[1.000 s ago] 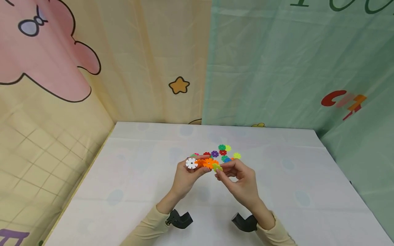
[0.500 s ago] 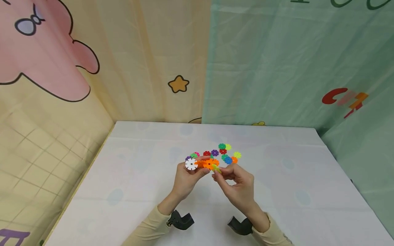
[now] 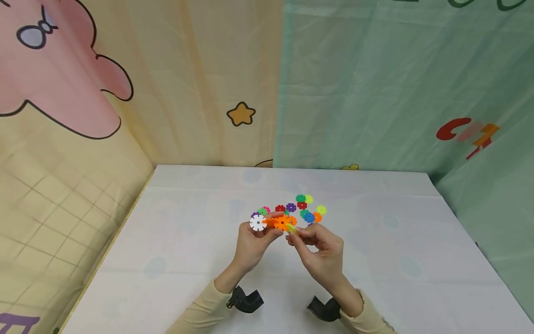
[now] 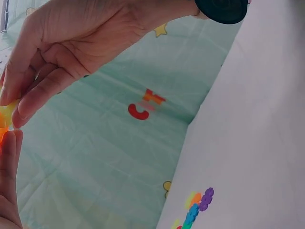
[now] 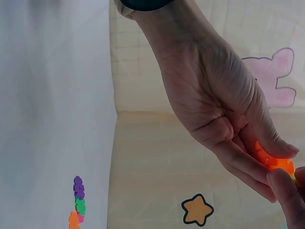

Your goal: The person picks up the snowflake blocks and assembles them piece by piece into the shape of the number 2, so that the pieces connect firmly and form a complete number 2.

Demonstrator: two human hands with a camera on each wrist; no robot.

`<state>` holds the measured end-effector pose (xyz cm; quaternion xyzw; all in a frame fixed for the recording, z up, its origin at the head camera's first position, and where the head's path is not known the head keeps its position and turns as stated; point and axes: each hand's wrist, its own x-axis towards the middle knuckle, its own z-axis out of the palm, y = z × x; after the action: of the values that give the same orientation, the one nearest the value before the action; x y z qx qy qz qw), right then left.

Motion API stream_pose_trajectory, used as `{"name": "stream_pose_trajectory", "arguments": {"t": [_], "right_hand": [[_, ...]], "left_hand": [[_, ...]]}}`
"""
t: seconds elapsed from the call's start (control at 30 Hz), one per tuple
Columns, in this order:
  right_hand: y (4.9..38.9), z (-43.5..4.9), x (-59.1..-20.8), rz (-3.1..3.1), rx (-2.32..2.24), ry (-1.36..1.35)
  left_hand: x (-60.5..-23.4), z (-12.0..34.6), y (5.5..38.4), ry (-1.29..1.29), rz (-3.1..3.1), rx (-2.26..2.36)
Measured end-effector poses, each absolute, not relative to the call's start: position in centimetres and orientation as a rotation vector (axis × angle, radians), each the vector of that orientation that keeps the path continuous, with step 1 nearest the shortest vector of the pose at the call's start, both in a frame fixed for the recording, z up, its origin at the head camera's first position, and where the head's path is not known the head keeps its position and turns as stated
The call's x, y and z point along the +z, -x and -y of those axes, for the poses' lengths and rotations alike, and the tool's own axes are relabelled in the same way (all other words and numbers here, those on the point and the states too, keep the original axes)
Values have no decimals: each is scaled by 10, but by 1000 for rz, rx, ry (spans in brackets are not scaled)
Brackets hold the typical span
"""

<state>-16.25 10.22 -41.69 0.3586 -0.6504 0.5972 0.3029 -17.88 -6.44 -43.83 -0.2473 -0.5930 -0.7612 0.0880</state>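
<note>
Above the table, my left hand (image 3: pixel 251 248) holds a joined set of flower-shaped plastic interlocking discs between thumb and fingers. A white disc (image 3: pixel 258 222) sits at its left end, with orange discs (image 3: pixel 282 223) to the right. My right hand (image 3: pixel 323 255) pinches a yellow-green disc (image 3: pixel 292 229) by thumb and index finger, right at the edge of the orange ones. In the left wrist view that yellow disc (image 4: pixel 7 112) shows between the right fingertips at the left edge. The right wrist view shows the orange discs (image 5: pixel 281 163) in the left hand, partly hidden by its fingers.
Loose discs lie on the white table (image 3: pixel 167 232) beyond the hands, among them a purple disc (image 3: pixel 291 207), a blue disc (image 3: pixel 309 217) and a red disc (image 3: pixel 302 205). Printed curtains (image 3: pixel 359 83) stand behind the table and along its sides.
My right hand has moved slightly left, bringing the yellow-green disc in against the orange ones and turning it more edge-on. The left hand has stayed nearly still.
</note>
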Motion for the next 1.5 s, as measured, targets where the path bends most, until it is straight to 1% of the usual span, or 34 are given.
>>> {"name": "stream_pose_trajectory", "arguments": {"t": [0.23, 0.53, 0.6, 0.7, 0.8, 0.9, 1.0, 1.17, 1.27, 1.43, 1.5], "right_hand": [[163, -103, -417, 1757, 1592, -939], [165, -106, -417, 1817, 1327, -919], [165, -108, -417, 1846, 1443, -943], [165, -112, -414, 1938, 1839, -925], [167, -117, -411, 2049, 2301, -738], [172, -123, -410, 2169, 2530, -582], [177, -129, -411, 2217, 2631, -619], [183, -134, -415, 2177, 2753, -828], [185, -135, -416, 2179, 2772, -888], [189, -141, -413, 2247, 2722, -801], [191, -145, -410, 2258, 2699, -738]], "left_hand": [[-435, 67, 181, 706, 1835, -2182], [-435, 66, 182, 694, 1808, -2165], [-435, 67, 182, 690, 1812, -2188], [-435, 68, 183, 678, 1834, -2235], [-435, 70, 184, 689, 1852, -2297], [-435, 71, 183, 721, 1868, -2344], [-436, 71, 183, 755, 1908, -2340], [-439, 70, 184, 808, 1956, -2348], [-440, 70, 185, 819, 1959, -2372], [-446, 73, 191, 842, 1969, -2419], [-450, 78, 198, 798, 2002, -2416]]}}
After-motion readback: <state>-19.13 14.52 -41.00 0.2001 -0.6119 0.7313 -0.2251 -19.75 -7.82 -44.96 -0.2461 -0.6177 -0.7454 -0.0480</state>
